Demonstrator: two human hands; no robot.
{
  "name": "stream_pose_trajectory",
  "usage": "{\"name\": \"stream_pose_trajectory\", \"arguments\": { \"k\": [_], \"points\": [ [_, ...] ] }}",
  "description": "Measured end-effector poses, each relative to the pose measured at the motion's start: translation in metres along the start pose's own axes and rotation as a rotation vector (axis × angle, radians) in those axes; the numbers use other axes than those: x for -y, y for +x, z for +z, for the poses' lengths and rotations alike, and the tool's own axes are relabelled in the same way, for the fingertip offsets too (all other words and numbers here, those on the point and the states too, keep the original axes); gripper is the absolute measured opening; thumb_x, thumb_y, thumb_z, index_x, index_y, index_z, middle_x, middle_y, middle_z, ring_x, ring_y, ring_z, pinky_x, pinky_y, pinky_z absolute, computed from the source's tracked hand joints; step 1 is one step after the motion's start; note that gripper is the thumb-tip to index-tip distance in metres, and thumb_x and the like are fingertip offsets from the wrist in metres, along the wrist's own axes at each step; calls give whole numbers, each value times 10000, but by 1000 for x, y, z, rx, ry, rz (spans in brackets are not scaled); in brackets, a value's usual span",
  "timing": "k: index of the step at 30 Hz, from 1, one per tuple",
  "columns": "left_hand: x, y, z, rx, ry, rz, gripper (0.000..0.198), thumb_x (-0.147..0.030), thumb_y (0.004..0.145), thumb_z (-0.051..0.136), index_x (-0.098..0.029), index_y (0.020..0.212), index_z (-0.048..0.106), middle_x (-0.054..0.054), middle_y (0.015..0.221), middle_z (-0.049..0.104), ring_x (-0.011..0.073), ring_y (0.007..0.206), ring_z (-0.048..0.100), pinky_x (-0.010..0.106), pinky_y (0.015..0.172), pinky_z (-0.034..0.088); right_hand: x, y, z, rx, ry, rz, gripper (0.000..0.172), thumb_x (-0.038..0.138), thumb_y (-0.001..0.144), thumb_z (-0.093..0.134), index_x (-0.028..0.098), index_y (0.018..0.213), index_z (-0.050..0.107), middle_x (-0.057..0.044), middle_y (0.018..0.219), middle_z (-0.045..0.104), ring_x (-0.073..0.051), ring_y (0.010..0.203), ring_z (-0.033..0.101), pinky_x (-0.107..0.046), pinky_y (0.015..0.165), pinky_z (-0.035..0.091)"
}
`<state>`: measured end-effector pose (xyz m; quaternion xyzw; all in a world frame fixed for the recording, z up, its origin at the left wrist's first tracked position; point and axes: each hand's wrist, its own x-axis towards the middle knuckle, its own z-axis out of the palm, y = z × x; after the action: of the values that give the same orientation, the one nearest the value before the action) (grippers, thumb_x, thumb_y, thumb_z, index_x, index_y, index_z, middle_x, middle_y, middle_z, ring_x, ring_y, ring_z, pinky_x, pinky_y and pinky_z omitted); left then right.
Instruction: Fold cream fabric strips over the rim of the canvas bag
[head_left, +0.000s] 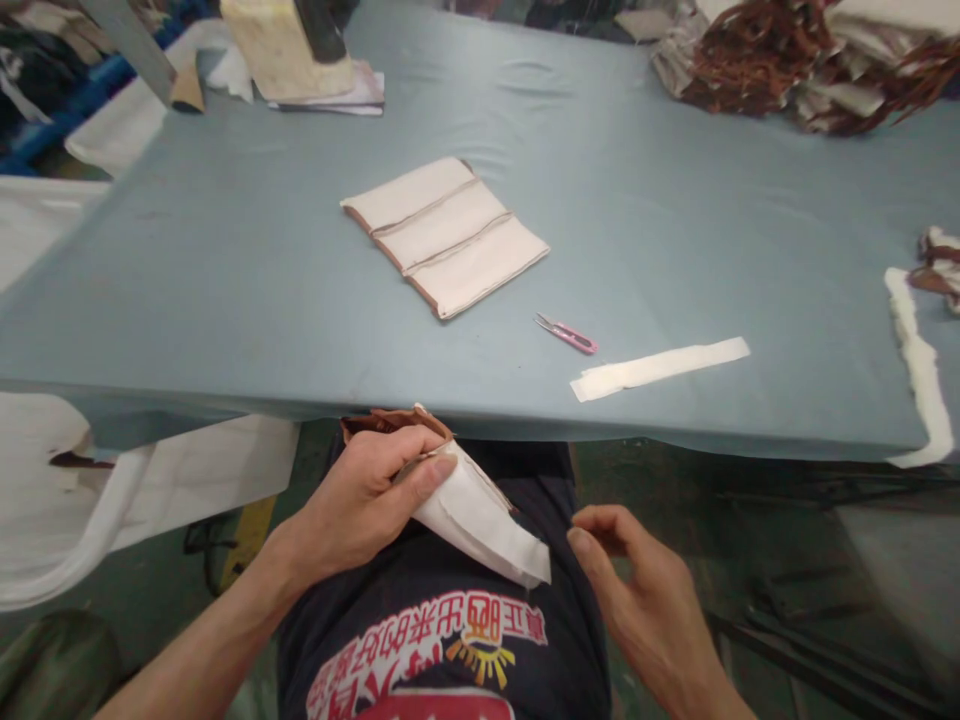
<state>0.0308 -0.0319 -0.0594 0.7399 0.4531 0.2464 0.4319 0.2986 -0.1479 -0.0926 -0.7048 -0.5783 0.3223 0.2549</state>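
The left hand (382, 490) pinches the cloth (476, 520) between thumb and fingers, by the near edge of the table (225, 260). The right hand (645, 585) is apart from it, fingers curled; I see nothing in them, and cannot tell if thumb and finger meet. The step looks like holding the cloth ready. The next move seems to call for both hands on it. I count one pad (450, 235), one snips (574, 337), one flat strip (660, 368), one crumpled strip (916, 365).
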Motion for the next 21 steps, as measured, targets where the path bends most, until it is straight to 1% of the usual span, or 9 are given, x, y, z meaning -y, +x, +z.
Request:
{"name": "stream_pose_trajectory", "arguments": {
  "k": [2, 4, 6, 8, 9, 11, 13, 16, 21],
  "points": [
    [-5, 3, -10, 32, 26, 70, 285, -298, 1009, 505, -195, 808, 678, -8, 705, 685, 121, 598, 557, 230, 590, 399, 20, 14, -7, -93, 36, -154, 185, 404, 1000, 614, 230, 965, 668, -47, 850, 754, -215, 758, 735, -309, 694, 567],
    [-11, 4, -19, 68, 73, 152, 271, -267, 1026, 498, -198, 825, 667, -14, 715, 684, 115, 597, 559, 228, 597, 404, 48, 32, -7, -149, 139, -379, 148, 373, 998, 645, 234, 1046, 661, -53, 938, 761, -215, 861, 748, -311, 754, 589],
    [-19, 4, -27, 109, 118, 242, 264, -233, 1037, 495, -199, 818, 640, -32, 702, 660, 103, 590, 547, 224, 605, 399, 80, 51, 0, -137, 346, -651, 283, 432, 989, 679, 222, 1172, 629, -79, 1062, 753, -231, 996, 740, -336, 852, 605],
    [-27, 2, -34, 144, 139, 318, 269, -220, 1046, 496, -197, 799, 603, -42, 712, 644, 94, 615, 554, 220, 623, 396, 107, 72, 10, -44, 512, -848, 416, 492, 965, 720, 221, 1251, 588, -91, 1153, 745, -236, 1099, 717, -367, 959, 591],
    [-31, 0, -37, 157, 139, 346, 283, -228, 1052, 490, -196, 785, 582, -47, 710, 632, 92, 629, 558, 220, 626, 392, 117, 82, 15, 4, 552, -917, 471, 525, 950, 732, 211, 1265, 577, -99, 1174, 741, -235, 1114, 711, -365, 963, 590],
    [-36, -5, -42, 164, 150, 365, 317, -256, 1066, 465, -197, 765, 546, -57, 677, 588, 91, 622, 541, 230, 601, 367, 129, 101, 23, 184, 564, -974, 526, 588, 931, 729, 188, 1241, 585, -91, 1120, 750, -204, 1009, 732, -314, 864, 604],
    [-37, -10, -45, 140, 171, 367, 348, -264, 1073, 444, -197, 737, 505, -72, 628, 516, 85, 574, 479, 243, 567, 329, 132, 116, 26, 321, 522, -991, 522, 636, 927, 704, 172, 1153, 623, -45, 954, 753, -149, 796, 717, -253, 717, 573],
    [-31, -14, -47, 96, 191, 378, 361, -201, 1059, 457, -190, 698, 454, -83, 607, 455, 71, 538, 417, 238, 556, 306, 129, 126, 24, 342, 302, -1026, 515, 676, 879, 730, 171, 960, 668, 10, 744, 704, -112, 604, 619, -238, 591, 449],
    [-15, -8, -41, -29, 323, 456, 344, -121, 1001, 472, -187, 663, 465, -65, 599, 481, 87, 547, 412, 270, 550, 281, 134, 122, 14, 389, -133, -959, 451, 608, 844, 795, 181, 819, 653, 10, 670, 685, -130, 575, 578, -268, 562, 280]
  ]
}}
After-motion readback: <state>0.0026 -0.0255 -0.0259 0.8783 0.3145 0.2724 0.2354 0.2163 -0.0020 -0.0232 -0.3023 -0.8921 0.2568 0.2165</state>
